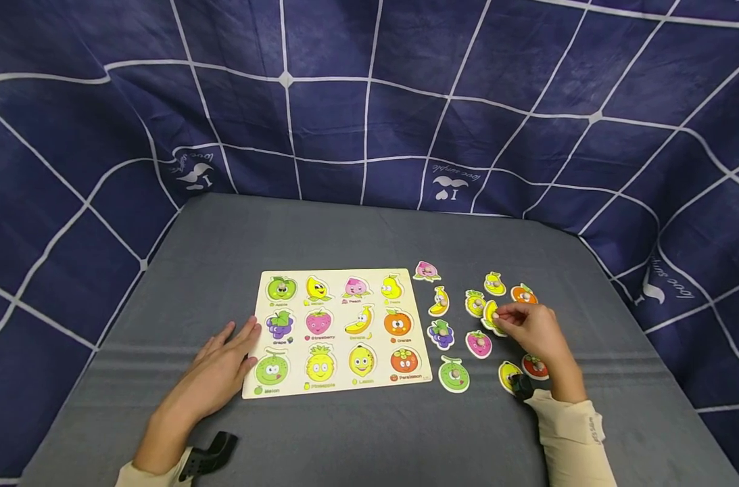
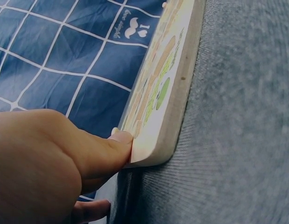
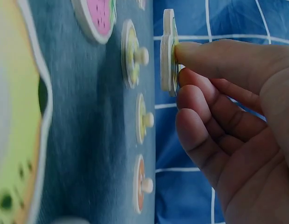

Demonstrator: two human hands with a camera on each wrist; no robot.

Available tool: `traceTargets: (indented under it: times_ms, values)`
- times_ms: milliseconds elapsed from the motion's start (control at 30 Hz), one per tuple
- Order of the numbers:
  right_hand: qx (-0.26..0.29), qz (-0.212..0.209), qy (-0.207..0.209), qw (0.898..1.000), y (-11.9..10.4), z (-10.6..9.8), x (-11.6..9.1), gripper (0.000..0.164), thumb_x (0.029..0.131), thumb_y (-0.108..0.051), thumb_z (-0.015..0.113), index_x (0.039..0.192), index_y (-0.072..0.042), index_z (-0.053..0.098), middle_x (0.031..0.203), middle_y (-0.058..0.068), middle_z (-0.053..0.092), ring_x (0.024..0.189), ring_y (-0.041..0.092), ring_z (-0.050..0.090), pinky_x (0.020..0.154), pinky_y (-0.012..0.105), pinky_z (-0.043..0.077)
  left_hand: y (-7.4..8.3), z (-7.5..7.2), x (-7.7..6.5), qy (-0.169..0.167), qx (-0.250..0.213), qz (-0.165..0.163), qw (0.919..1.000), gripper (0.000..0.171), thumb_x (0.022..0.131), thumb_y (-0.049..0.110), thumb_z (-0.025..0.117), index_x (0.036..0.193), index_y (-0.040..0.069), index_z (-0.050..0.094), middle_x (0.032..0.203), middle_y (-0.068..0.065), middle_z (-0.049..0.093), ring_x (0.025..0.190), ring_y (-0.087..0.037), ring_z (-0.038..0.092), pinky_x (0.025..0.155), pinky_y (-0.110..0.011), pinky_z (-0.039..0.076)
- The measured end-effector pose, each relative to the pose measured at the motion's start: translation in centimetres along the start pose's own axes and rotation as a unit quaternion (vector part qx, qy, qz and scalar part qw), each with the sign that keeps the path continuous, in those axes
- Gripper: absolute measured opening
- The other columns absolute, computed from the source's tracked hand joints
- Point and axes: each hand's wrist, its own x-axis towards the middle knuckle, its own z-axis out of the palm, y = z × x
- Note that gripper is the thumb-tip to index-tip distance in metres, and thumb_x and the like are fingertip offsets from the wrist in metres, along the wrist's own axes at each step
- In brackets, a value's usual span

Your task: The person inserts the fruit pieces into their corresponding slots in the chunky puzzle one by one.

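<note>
My right hand (image 1: 536,331) pinches a yellow fruit puzzle piece (image 3: 168,51), raised off the table and standing on edge in the right wrist view. In the head view this piece (image 1: 491,318) overlaps the pineapple piece (image 1: 475,302). Flat beside the left edge of the pale fruit puzzle board (image 1: 339,389) lies my left hand (image 1: 217,372), its fingers extended. The left thumb (image 2: 116,149) touches the board's near-left corner. Printed fruits with labels fill the board in rows.
Right of the board lie peach (image 1: 426,271), banana (image 1: 439,302), grape (image 1: 441,334), melon (image 1: 454,375), strawberry (image 1: 479,345), pear (image 1: 494,283), orange (image 1: 523,293), lemon (image 1: 508,373) and red persimmon (image 1: 535,366) pieces. Several have knobs. A dark blue checked curtain (image 1: 326,122) surrounds the grey tabletop (image 1: 345,233).
</note>
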Motion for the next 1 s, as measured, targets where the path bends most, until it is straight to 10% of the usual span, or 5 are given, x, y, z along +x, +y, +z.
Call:
traceTargets:
  times_ms: [1000]
  values:
    - [0.034, -0.041, -0.062, 0.997, -4.4, 2.2, 2.2, 0.009, 0.08, -0.001, 0.079, 0.087, 0.0, 0.074, 0.072, 0.0, 0.067, 0.064, 0.009, 0.059, 0.057, 0.023, 0.05, 0.0, -0.1, -0.1, -0.002, 0.003, -0.001, 1.0, 0.055, 0.094, 0.008, 0.064, 0.144, -0.007, 0.045, 0.152, -0.023, 0.038, 0.136, -0.056, 0.029, 0.102, -0.074, 0.023]
